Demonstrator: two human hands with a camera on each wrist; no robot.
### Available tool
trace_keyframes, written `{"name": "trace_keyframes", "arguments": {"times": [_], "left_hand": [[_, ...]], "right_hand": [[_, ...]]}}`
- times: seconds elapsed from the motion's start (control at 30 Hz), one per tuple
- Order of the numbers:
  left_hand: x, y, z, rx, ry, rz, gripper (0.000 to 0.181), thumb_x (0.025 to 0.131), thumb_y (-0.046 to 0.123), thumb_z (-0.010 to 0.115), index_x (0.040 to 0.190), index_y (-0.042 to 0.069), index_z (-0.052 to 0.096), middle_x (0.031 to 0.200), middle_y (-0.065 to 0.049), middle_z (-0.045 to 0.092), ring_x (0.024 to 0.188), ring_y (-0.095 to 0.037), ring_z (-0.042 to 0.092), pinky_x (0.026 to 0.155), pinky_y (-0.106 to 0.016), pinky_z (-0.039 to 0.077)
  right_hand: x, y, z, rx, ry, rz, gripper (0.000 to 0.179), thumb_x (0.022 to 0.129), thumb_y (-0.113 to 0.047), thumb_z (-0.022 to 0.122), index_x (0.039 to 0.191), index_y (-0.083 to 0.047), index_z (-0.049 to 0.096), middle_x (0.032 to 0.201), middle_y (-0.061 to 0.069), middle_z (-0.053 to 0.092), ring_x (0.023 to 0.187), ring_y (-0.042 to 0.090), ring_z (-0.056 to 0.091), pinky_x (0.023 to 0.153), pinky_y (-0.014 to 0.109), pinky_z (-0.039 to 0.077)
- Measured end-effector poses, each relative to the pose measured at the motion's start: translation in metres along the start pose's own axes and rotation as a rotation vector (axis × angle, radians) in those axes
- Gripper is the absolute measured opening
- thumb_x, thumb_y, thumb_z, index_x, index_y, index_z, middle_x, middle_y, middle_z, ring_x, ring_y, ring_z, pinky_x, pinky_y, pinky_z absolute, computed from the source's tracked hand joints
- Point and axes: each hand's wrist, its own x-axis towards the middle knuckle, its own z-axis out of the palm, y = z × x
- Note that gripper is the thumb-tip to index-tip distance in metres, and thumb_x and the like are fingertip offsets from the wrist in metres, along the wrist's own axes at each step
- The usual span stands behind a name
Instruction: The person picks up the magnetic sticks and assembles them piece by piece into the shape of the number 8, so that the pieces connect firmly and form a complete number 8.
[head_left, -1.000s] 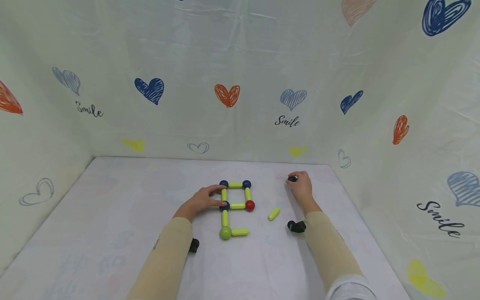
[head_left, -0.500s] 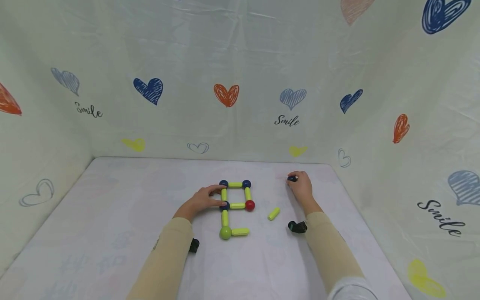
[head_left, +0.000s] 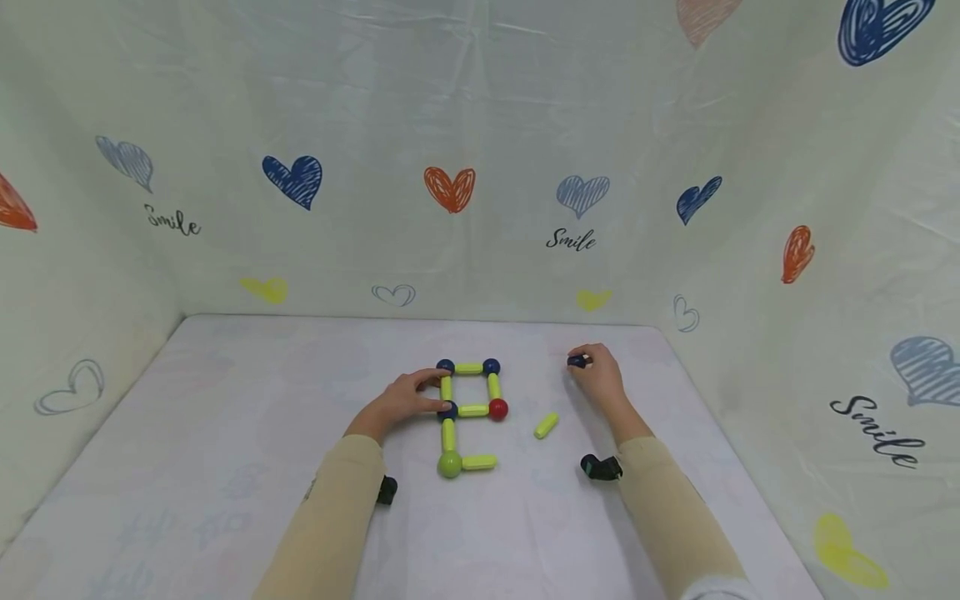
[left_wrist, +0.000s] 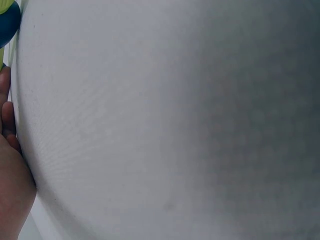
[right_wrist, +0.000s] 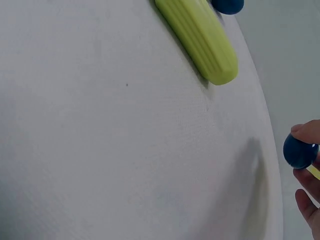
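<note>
A flat figure of lime-green rods and balls lies on the table. Its upper part is a square with three dark blue balls and a red ball. Below it, another rod runs down to a green ball, from which a rod points right. My left hand grips the square's left side, thumb at the lower blue ball, fingers at the upper one. My right hand pinches a dark blue ball between thumb and fingers, right of the figure. A bit of yellow-green shows behind that ball.
A loose lime rod lies on the white table between the figure and my right forearm. Black wrist cameras sit by both sleeves. A pale curtain printed with hearts rises behind the table and along its sides.
My right hand, with the blue ball, has shifted slightly left toward the figure, its wrist turning a little. My left hand keeps its place on the figure.
</note>
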Motion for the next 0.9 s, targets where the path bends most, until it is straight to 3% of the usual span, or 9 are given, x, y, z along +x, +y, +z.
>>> {"name": "trace_keyframes", "arguments": {"times": [0.53,0.9], "left_hand": [[-0.002,0.003,-0.002,-0.002,-0.007,0.002,0.065,0.082,0.033,0.080,0.140,0.020,0.053,0.127,-0.007,0.058,0.131,-0.031,0.042,0.111,-0.055,0.028],[-0.002,0.002,-0.002,-0.002,-0.010,-0.002,0.066,0.081,0.033,0.081,0.140,0.021,0.054,0.127,-0.006,0.058,0.130,-0.031,0.042,0.110,-0.055,0.028]], "right_hand": [[-0.025,-0.019,0.001,0.008,-0.040,-0.107,0.022,0.084,-0.001,0.074,0.106,0.000,0.069,0.116,0.019,0.059,0.106,0.035,0.054,0.090,0.047,0.047],[-0.041,-0.029,0.005,0.094,-0.068,-0.162,0.022,0.083,0.001,0.074,0.104,0.001,0.068,0.112,0.017,0.059,0.102,0.033,0.055,0.084,0.044,0.051]]}}
